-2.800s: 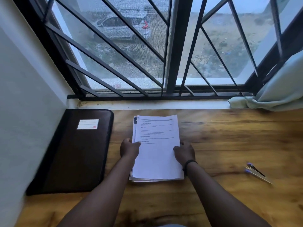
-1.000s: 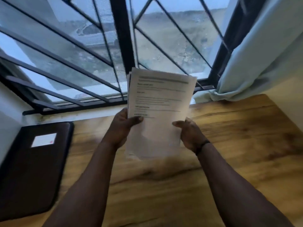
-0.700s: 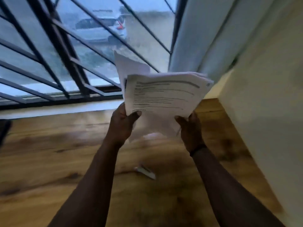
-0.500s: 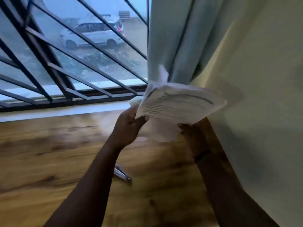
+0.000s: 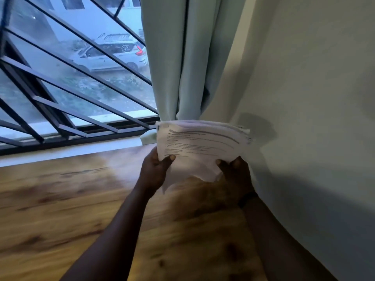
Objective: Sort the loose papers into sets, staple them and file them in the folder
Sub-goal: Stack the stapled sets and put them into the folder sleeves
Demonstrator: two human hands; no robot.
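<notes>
Left hand (image 5: pixel 155 169): thumb over the top sheet, fingers curled beneath, pinching the near left corner of the stack of papers (image 5: pixel 200 142). Right hand (image 5: pixel 235 172): gripping the near right corner in the same manner, with a dark band visible at the wrist. The two hands sit apart, one at each near corner, both clamped on the same stack; neither is free.

The stack is held in the air at centre frame, above the wooden table (image 5: pixel 60 199), not resting on it. It lies directly beyond the hands, rising away from them toward the upper right of the frame. Its long axis runs from the held near edge to the free far edge; the printed heading sits at the far end, so the text reads upright to the holder. The far edge droops and fans, showing several sheets slightly out of line. Both hands stand about equally near; the right hand is closest to the wall (image 5: pixel 314 118) at frame right.

Behind the far edge hangs a pale curtain (image 5: pixel 182 67), very near or touching; contact cannot be confirmed. A barred window (image 5: pixel 71 88) fills the upper left.

Judgement: sorting has not begun. Neither folder nor stapler is in view, so the stack must first come back down flat onto the table.
</notes>
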